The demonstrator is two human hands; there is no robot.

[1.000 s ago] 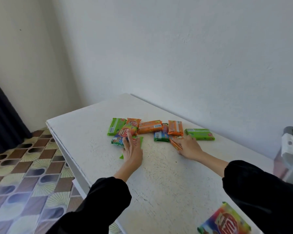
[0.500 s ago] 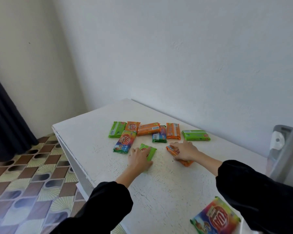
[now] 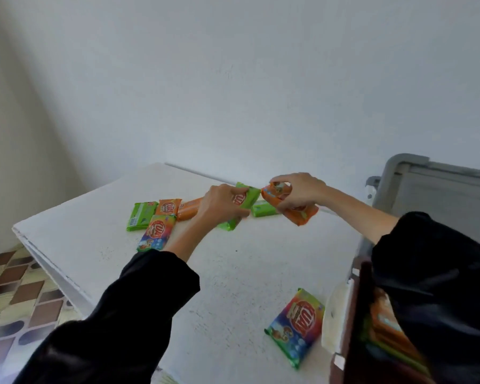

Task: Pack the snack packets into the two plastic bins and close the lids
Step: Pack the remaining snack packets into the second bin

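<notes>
Gripping a green packet (image 3: 249,196) in curled fingers, the left hand (image 3: 222,205) holds it over the white table (image 3: 233,273), long axis slanting up toward the wall (image 3: 261,92); the right hand (image 3: 299,191) clasps an orange packet (image 3: 302,213) tilted down rightward. Loose packets (image 3: 167,207) lie behind (both hands partly hide them); a rainbow packet (image 3: 295,325) rests beside the sleeve-covered bin (image 3: 356,314).

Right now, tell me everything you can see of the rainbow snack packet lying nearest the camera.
The rainbow packet is a flat, glossy wrapper, green-edged, shading blue to yellow and orange, with a round red logo. It lies face up and askew on the white table, close beside the bin on its right. Nothing rests on it.
</notes>
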